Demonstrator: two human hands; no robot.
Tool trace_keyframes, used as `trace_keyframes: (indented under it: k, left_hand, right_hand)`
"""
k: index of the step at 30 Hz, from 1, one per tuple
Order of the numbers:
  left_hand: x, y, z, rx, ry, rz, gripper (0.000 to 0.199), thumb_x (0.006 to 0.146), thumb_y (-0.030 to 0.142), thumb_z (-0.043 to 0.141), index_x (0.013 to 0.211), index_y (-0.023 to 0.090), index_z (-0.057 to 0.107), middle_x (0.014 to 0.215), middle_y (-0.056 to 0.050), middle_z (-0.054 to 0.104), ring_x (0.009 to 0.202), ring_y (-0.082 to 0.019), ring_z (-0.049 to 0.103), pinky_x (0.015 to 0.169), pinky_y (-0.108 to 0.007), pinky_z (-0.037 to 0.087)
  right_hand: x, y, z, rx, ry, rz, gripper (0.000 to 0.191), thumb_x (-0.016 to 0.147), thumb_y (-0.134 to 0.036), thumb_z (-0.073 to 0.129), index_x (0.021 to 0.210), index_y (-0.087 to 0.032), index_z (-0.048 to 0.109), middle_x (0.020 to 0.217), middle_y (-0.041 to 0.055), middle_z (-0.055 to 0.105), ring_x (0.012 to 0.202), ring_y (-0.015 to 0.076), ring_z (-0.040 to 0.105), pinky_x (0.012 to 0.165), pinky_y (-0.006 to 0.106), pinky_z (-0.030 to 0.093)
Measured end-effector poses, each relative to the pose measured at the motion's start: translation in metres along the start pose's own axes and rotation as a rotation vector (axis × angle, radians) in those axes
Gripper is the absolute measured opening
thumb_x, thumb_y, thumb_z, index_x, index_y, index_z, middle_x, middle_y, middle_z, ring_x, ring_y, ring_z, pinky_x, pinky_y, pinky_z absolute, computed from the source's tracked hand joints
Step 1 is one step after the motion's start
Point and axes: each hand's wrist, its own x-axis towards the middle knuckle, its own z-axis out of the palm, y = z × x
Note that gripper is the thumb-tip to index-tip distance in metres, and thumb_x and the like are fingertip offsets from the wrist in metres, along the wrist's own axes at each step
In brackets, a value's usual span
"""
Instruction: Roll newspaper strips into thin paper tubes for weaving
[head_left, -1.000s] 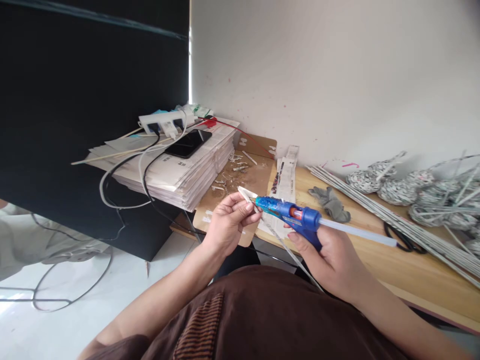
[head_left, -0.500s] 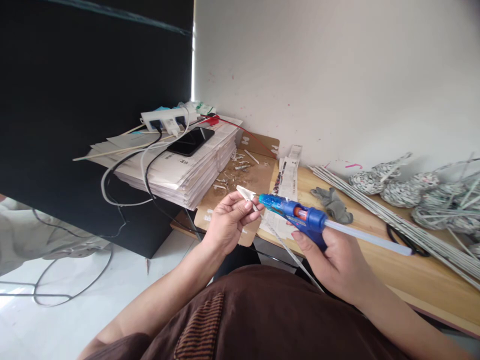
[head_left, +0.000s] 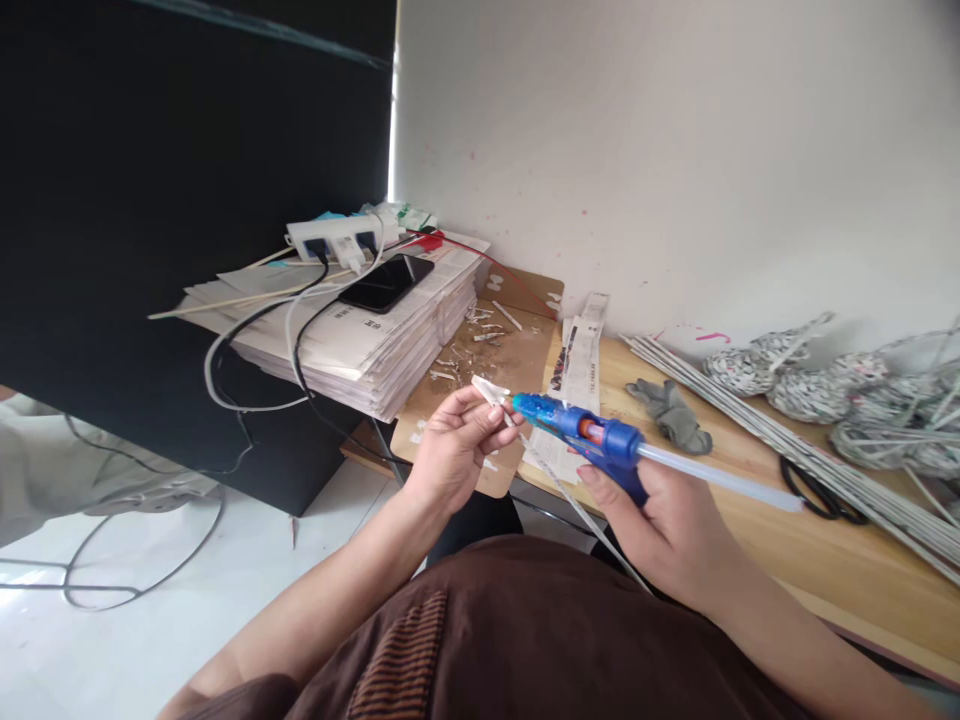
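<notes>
My left hand [head_left: 455, 448] pinches a thin rolled paper stick [head_left: 559, 490] near its end, where a white paper flap [head_left: 489, 390] stands out above the fingers. The stick's other end runs down to the right, toward my lap. In my right hand [head_left: 675, 530] is a blue hot glue gun [head_left: 581, 430], fingers wrapped round its handle. Its nozzle points left, at or very close to the paper flap; whether they touch I cannot tell. A long translucent glue stick [head_left: 724, 480] sticks out of the gun's back.
Left stands a newspaper stack [head_left: 352, 345] bearing a phone [head_left: 387, 283] and a power strip [head_left: 341, 240] with cables. Paper scraps litter the cardboard [head_left: 450, 410]. On the wooden table lie a grey glove [head_left: 671, 412], scissors [head_left: 814, 492], paper sticks [head_left: 795, 445] and woven paper bundles [head_left: 814, 400].
The glue gun has shifted slightly left, with its nozzle nearer the paper flap. My left hand keeps its pinch almost in place. The view has turned a little.
</notes>
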Motion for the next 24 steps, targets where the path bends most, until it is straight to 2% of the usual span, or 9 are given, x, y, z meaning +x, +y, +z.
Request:
trace_keyframes:
  k: [2,5,7,10,12,16,20,24]
  left_hand:
    - [0.0,0.001,-0.002,-0.001,0.008,0.002,0.027,0.07,0.01,0.078,0.091,0.017,0.061,0.079,-0.003,0.074,0.077,-0.017,0.073,0.068,-0.022,0.06]
    - [0.0,0.005,-0.006,0.003,0.029,-0.003,0.029,0.07,0.011,0.078,0.092,0.017,0.06,0.084,-0.005,0.074,0.085,-0.021,0.073,0.069,-0.022,0.06]
    - [-0.001,0.007,-0.009,-0.004,0.048,-0.005,0.029,0.07,0.011,0.078,0.092,0.016,0.06,0.084,-0.005,0.074,0.087,-0.022,0.073,0.069,-0.022,0.06]
    - [-0.001,0.011,-0.013,-0.021,0.057,-0.02,0.027,0.072,0.01,0.077,0.093,0.015,0.06,0.085,-0.005,0.073,0.087,-0.021,0.073,0.069,-0.02,0.06]
    - [-0.001,0.012,-0.016,-0.031,0.057,-0.042,0.026,0.072,0.009,0.076,0.092,0.014,0.061,0.086,-0.005,0.073,0.087,-0.021,0.073,0.069,-0.02,0.06]
    - [0.001,0.014,-0.021,-0.052,0.08,-0.103,0.019,0.072,0.007,0.075,0.084,0.012,0.061,0.087,-0.007,0.074,0.09,-0.022,0.072,0.07,-0.021,0.06]
    - [0.003,0.017,-0.025,-0.06,0.098,-0.129,0.015,0.073,0.006,0.073,0.083,0.011,0.063,0.085,-0.008,0.074,0.089,-0.022,0.073,0.07,-0.02,0.06]
    - [0.004,0.021,-0.029,-0.065,0.109,-0.132,0.015,0.073,0.006,0.074,0.081,0.012,0.063,0.084,-0.007,0.074,0.088,-0.022,0.073,0.07,-0.021,0.061]
  right_hand:
    - [0.004,0.0,0.002,0.019,-0.006,-0.015,0.019,0.091,-0.031,0.054,0.107,-0.023,0.06,0.09,0.0039,0.069,0.079,0.0224,0.064,0.07,0.033,0.05]
    - [0.013,0.005,0.006,0.037,0.087,-0.006,0.023,0.09,-0.033,0.056,0.11,-0.021,0.061,0.095,0.0062,0.067,0.084,0.0227,0.063,0.076,0.035,0.05]
    - [0.022,0.013,0.011,0.154,0.12,0.063,0.027,0.091,-0.038,0.054,0.111,-0.02,0.059,0.085,0.0046,0.065,0.074,0.0193,0.061,0.069,0.033,0.05]
    - [0.04,0.028,0.025,0.476,0.055,0.22,0.035,0.096,-0.05,0.041,0.109,-0.019,0.054,0.068,-0.0013,0.057,0.053,0.0126,0.054,0.05,0.025,0.045]
    - [0.057,0.041,0.038,0.545,0.006,0.298,0.042,0.095,-0.056,0.037,0.105,-0.018,0.052,0.065,-0.0012,0.059,0.05,0.0119,0.054,0.046,0.023,0.043]
    - [0.103,0.065,0.06,0.369,-0.05,0.405,0.049,0.093,-0.061,0.032,0.098,-0.018,0.054,0.068,0.0031,0.064,0.056,0.0155,0.061,0.051,0.025,0.045]
    - [0.146,0.077,0.077,-0.059,-0.113,0.42,0.057,0.096,-0.055,0.021,0.078,-0.019,0.061,0.083,0.0093,0.071,0.084,0.0238,0.067,0.073,0.032,0.047]
    - [0.171,0.081,0.096,-0.139,-0.155,0.447,0.061,0.095,-0.053,0.019,0.082,-0.018,0.067,0.094,0.0146,0.071,0.099,0.0314,0.064,0.082,0.037,0.045]
